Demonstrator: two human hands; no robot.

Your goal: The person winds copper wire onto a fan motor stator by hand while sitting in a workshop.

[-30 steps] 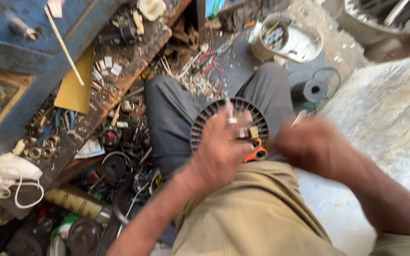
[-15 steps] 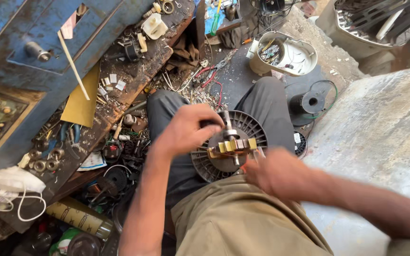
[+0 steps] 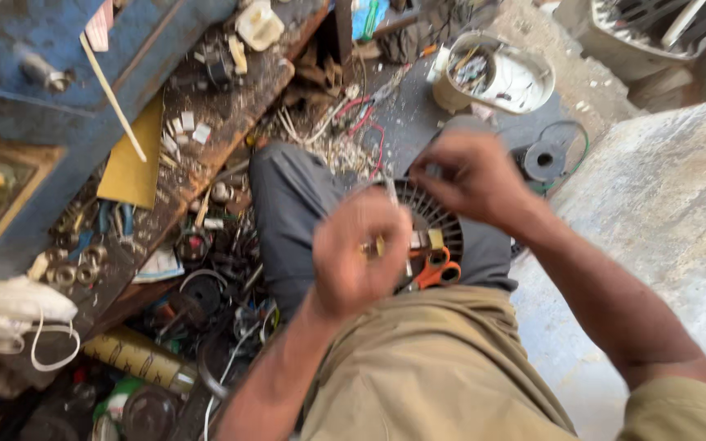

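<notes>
A round, dark, slotted metal motor core [image 3: 439, 224] lay on the lap, between both hands. The blurred left hand [image 3: 357, 261] curled loosely over its brass-coloured centre; its grip was unclear. The right hand [image 3: 471, 175] hovered half-open above the ribbed rim. Orange-handled scissors [image 3: 435, 269] lay just beside the left hand.

Hands: two, left hand [image 3: 357, 261] and right hand [image 3: 471, 175]
Round motor cores with slots: one [image 3: 435, 224]
Scissors with orange handles: one pair [image 3: 435, 268]
White round tubs: one [image 3: 496, 77]
Black wire spools: one [image 3: 545, 159]
Yellow sheets: one [image 3: 134, 159]
</notes>
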